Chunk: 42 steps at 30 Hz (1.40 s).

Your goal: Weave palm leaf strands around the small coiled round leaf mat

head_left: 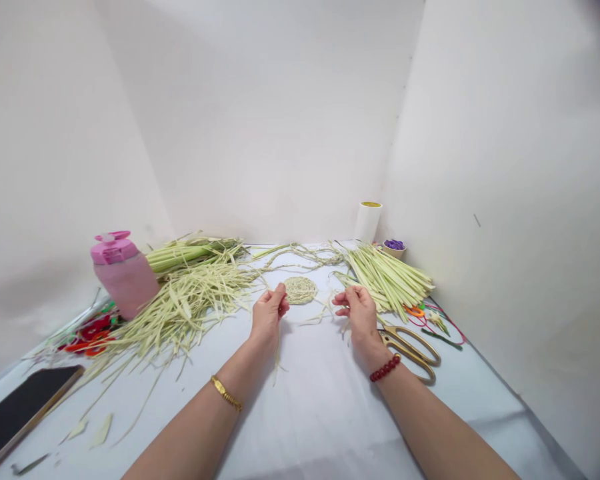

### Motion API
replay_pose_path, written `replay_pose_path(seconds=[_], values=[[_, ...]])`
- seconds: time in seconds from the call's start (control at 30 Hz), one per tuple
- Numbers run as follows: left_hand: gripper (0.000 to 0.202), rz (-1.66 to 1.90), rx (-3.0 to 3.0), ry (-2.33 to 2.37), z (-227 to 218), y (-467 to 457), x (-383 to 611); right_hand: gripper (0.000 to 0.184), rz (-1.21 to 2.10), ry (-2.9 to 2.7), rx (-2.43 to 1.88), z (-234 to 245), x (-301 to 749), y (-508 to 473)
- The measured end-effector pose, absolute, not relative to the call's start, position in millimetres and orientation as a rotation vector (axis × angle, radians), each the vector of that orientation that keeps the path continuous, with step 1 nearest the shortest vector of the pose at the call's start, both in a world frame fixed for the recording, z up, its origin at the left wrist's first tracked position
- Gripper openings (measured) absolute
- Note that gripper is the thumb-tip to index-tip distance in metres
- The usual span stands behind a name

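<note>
Quick look at my bench right now. My left grip (269,313), the one with the gold link bracelet (225,393), is pinched closed on a thin pale palm strand (278,353), and the end hangs down past my wrist. My right grip (360,313), with the red bead bracelet (385,368), is half closed with the fingers curled. Fine strands run close by it, but I can't tell if it actually has hold of any.

The round coiled palm-fibre disc (300,291) sits just beyond my hands, between the two of them, and loose strands trail from around it toward both. Behind it on the pale worktop (320,413) there's a long, thin, twisted straw-coloured cord (300,257).

To the left there's a messy heap of shredded pale green palm strips (185,307) with a pink plastic bottle (124,277) beside it, and a black phone-like slab (25,417) sits at the near corner. To the right I've got a bundle of wider green palm strips (387,280), big gold-handled scissors (410,353) right next to my right wrist, and a white roll with a yellow top (367,221) in the back corner beside a small bowl of purple bits (394,248).
</note>
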<state>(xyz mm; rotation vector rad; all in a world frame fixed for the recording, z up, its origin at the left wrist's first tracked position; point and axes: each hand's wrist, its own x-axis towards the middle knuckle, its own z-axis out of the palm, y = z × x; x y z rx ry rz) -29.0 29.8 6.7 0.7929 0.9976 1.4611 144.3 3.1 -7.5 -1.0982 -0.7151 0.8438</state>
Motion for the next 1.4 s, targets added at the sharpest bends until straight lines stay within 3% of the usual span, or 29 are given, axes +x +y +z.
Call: replay_pose_path(seconds=[0.23,0.47,0.63,0.83,1.0,1.23,1.4], values=[[0.041,1.434,0.959,1.118,-3,33,-30,0.019,0.824,-0.729,-1.107,-10,146,5],[0.025,1.403,0.975,1.100,0,31,-27,0.019,0.794,-0.722,-1.073,-9,147,6],[0.038,1.341,0.785,0.833,5,33,-30,0.020,0.858,-0.716,-1.012,-4,147,5],[0.023,0.751,0.958,0.558,20,12,-29,0.022,0.930,-0.691,-0.951,-3,150,5],[0.028,0.347,1.294,0.561,25,-6,-21,0.023,1.041,-0.722,-0.856,1,150,2],[0.029,1.185,1.576,1.014,16,10,-16,0.028,1.365,-0.912,-0.732,7,143,-7],[0.032,1.073,1.640,0.827,17,5,-15,0.032,1.528,-1.022,-0.687,11,141,-13]])
